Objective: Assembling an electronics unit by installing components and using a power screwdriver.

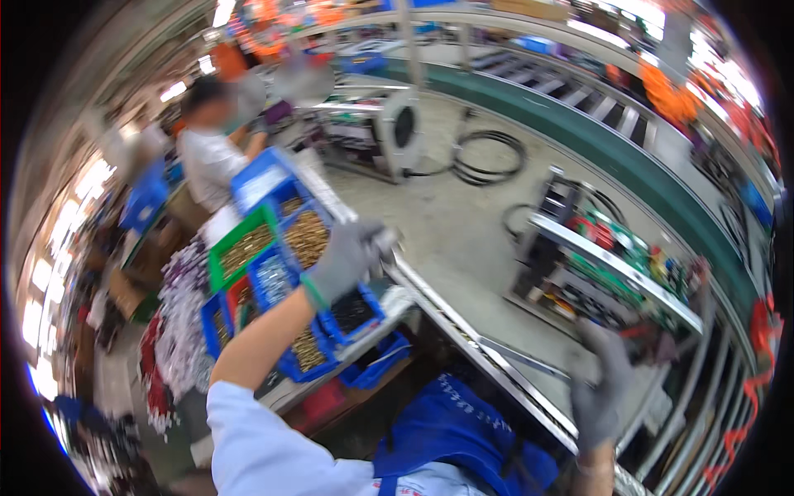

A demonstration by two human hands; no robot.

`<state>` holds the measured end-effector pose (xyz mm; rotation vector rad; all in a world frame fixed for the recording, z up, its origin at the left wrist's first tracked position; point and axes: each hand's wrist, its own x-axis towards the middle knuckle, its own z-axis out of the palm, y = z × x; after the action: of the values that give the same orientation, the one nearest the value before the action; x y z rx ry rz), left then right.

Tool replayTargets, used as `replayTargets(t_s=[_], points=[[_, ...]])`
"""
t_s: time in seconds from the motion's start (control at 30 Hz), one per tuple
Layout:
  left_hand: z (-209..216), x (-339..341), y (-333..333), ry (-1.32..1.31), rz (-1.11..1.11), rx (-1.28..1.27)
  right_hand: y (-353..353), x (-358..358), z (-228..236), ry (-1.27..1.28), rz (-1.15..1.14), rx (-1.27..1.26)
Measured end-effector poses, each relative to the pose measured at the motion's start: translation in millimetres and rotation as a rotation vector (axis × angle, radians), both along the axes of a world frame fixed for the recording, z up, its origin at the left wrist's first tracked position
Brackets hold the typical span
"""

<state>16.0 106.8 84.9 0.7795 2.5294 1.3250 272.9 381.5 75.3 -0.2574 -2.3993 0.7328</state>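
Note:
My left hand (349,258), in a grey glove with a green cuff, is above the right edge of a group of parts bins. Its fingers curl together over the metal rail; blur hides what they may hold. Below and beside it are a blue bin of brass-coloured screws (307,237), a blue bin of silver parts (274,279) and a blue bin of dark parts (354,312). My right hand (602,387), also grey-gloved and blurred, is at the right beside an open electronic unit (608,256). Its fingers look stretched and apart, with nothing visible in them.
A green bin (217,263) of brass-coloured parts stands at the left. White and red cable bundles (184,318) hang beside the bins. Ahead, another open unit (368,132) and a coiled black cable (490,159) rest on the pale surface. A co-worker (211,149) is at far left.

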Motion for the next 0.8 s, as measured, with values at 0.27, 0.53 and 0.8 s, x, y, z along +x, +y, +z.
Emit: replayTargets(t_s=[0.27,0.53,0.8], points=[[28.1,92.4,124.9,-0.391,-0.458,0.033,-19.1,-41.8,6.9,0.047,0.176,0.198],[5.2,87.6,143.9,-0.742,-0.339,0.410,13.0,-54.9,16.1,0.057,0.109,0.203],[-45.4,109.0,143.5,-0.967,-0.005,0.856,18.5,-92.9,11.8,0.066,-0.096,0.268]])
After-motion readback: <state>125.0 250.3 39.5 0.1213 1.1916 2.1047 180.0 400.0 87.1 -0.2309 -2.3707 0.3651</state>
